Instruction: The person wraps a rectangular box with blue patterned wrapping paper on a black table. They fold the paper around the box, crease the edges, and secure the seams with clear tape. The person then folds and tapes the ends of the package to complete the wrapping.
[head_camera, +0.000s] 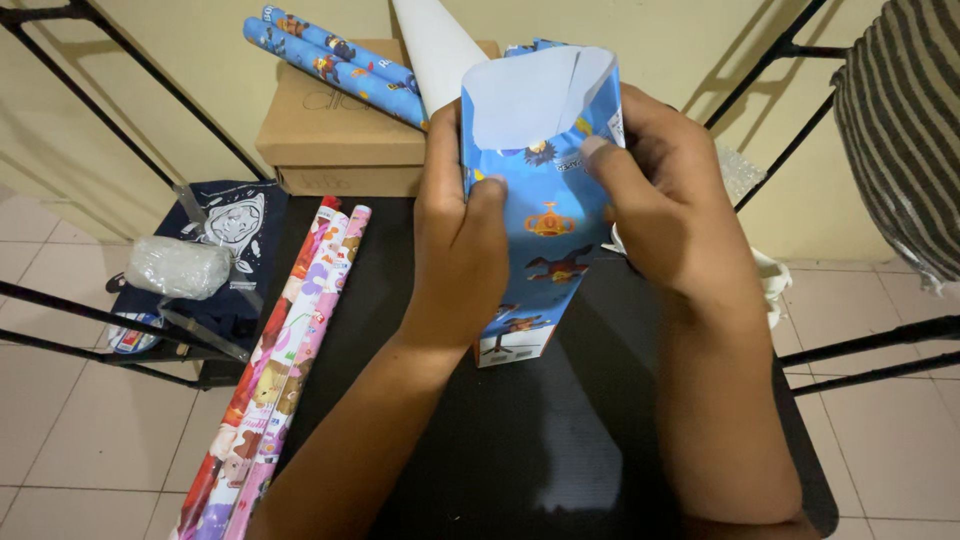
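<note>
Step in hand: folding the open top end of the wrapping on a tall box; by my judgement the sides are already covered and the end flaps are being shaped.
Wrapped box (540, 215): stands upright on the black table (560, 440), near its middle, covered in blue cartoon-print gift paper whose white inside shows at the open top.
Left hand (460, 240): closed around the box's left side, thumb pressed flat on the front face, holding it steady.
Right hand (665, 195): curled against the right upper edge, thumb pinching the paper near the top corner; fingers behind are hidden.
Next move, as I judge it: calls for creasing the standing paper inward along the box's top edge while the other hand keeps the box from tipping; the paper is thin and could tear or wrinkle.
Pink paper rolls (290, 370): two lie side by side on the table's left edge.
Blue paper rolls (330, 55): rest on a cardboard box (340, 140) behind.
White paper cone (435, 50): rises behind the wrapped box.
Dark printed cloth (225, 240): lies at left, a clear plastic bundle (178, 267) on it.
</note>
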